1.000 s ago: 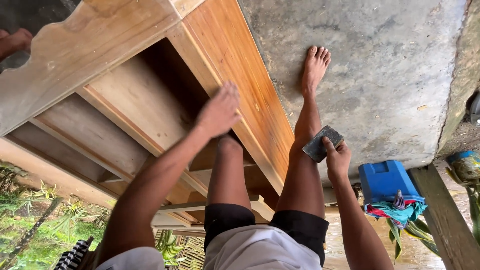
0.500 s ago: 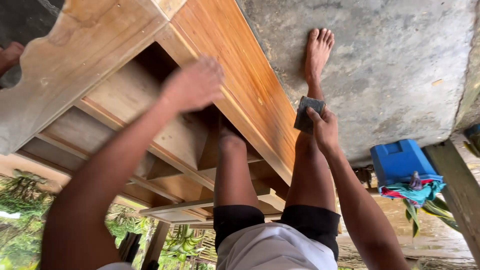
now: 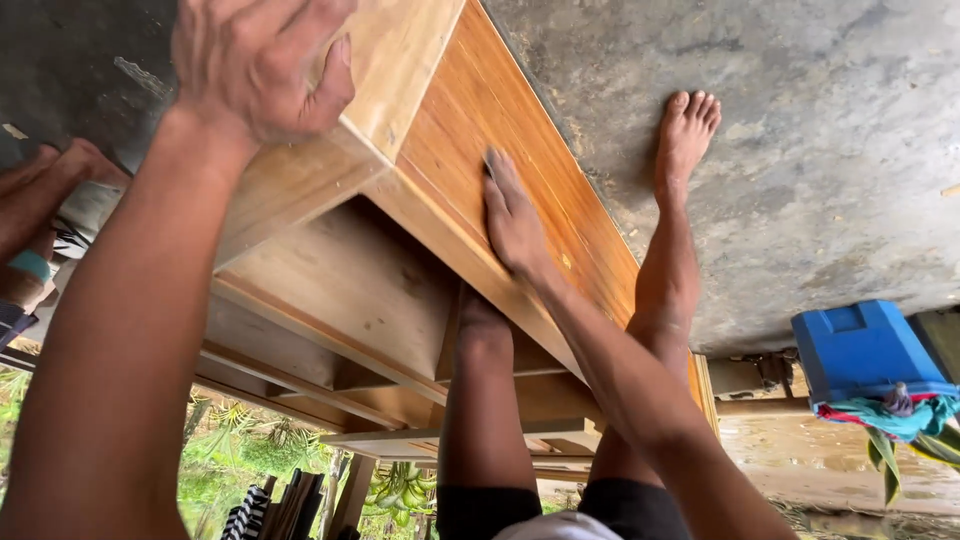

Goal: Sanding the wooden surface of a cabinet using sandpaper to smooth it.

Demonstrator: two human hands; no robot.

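Note:
A wooden cabinet lies on its side in front of me. My left hand (image 3: 255, 65) curls over the edge of its pale wooden board (image 3: 400, 50) at the top left and grips it. My right hand (image 3: 512, 215) lies flat, fingers together, on the orange varnished panel (image 3: 470, 110). It presses down on a grey sanding pad, of which only a dark sliver shows at my fingertips. My bare legs stand beside the cabinet, one foot (image 3: 685, 130) on the concrete. The other foot is hidden inside the frame.
Grey concrete floor (image 3: 820, 150) spreads to the right. A blue plastic container (image 3: 860, 345) stands there with a teal and red cloth (image 3: 880, 415) beside it. Another person's hand (image 3: 40, 190) rests at the left edge. Greenery shows past the cabinet's open frame.
My left hand rose from inside the frame to grip the pale board's edge. My right hand carried the grey pad from beside my leg onto the varnished panel and now lies flat over it.

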